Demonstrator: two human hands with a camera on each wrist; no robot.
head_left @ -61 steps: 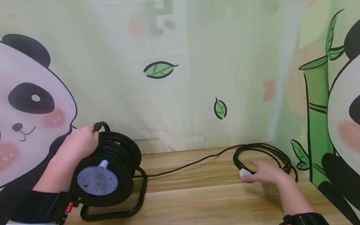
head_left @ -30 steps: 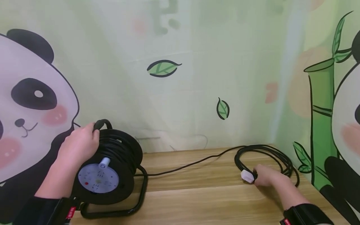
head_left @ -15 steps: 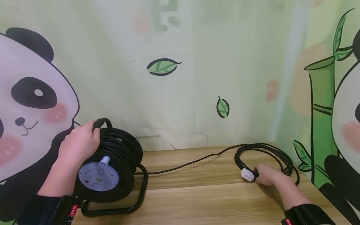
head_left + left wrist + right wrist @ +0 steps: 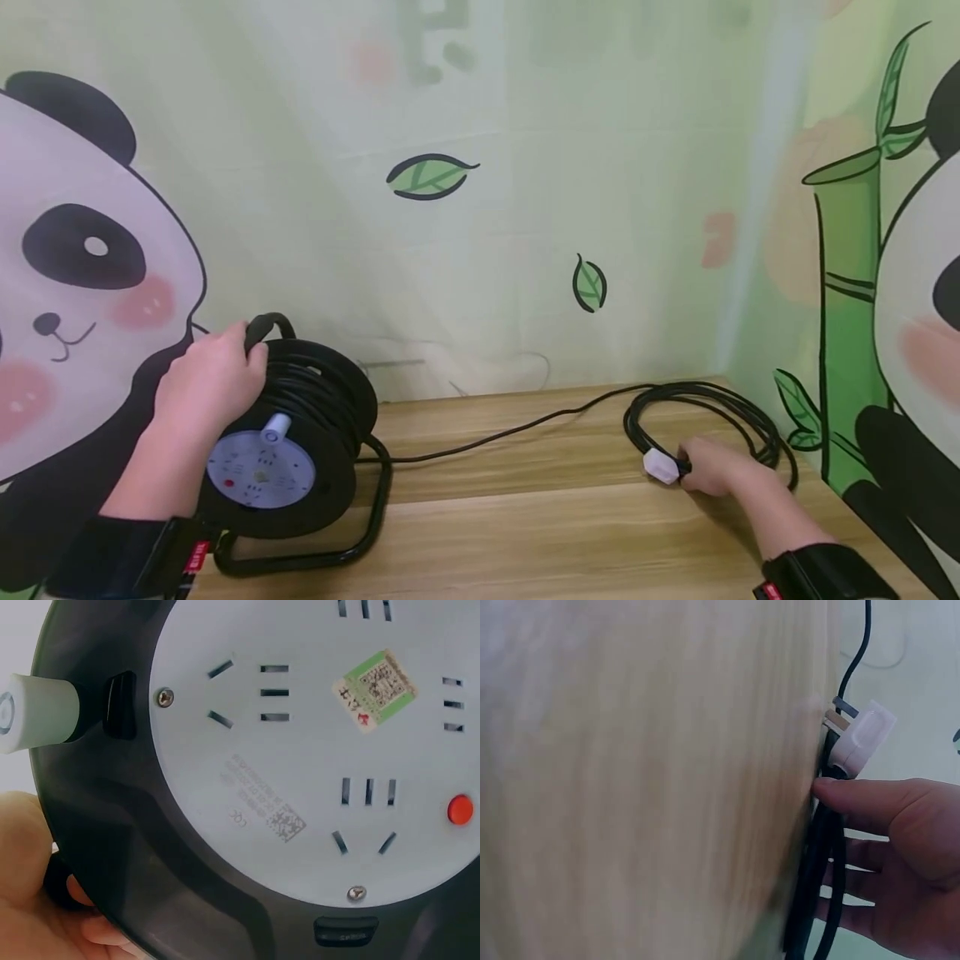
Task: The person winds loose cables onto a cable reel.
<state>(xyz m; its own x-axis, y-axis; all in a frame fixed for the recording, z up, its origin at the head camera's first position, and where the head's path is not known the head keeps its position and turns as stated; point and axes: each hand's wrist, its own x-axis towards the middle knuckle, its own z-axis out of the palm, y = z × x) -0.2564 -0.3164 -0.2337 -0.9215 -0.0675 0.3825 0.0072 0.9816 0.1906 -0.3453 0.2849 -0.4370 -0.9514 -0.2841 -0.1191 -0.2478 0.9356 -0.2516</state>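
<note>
A black cable reel (image 4: 300,417) stands on the left of the table, its pale socket panel (image 4: 247,780) facing forward with a red button (image 4: 460,809). My left hand (image 4: 213,375) grips the handle (image 4: 272,325) on top of the reel's frame. At the right lies a loose coil of black cable (image 4: 720,392), joined to the reel by a single strand. My right hand (image 4: 712,468) pinches the cable just behind the white plug (image 4: 661,466). In the right wrist view, thumb and fingers close on the cable below the plug (image 4: 862,739), whose metal pins show.
The wooden table (image 4: 525,533) carries the reel and the coil. A pale green curtain (image 4: 525,192) printed with pandas and leaves hangs behind and at the right. A crank knob (image 4: 276,428) sticks out from the reel's face.
My right hand has gone from spread fingers over the plug to pinching the cable behind it. The left hand keeps its grip on the handle. The head view has shifted slightly.
</note>
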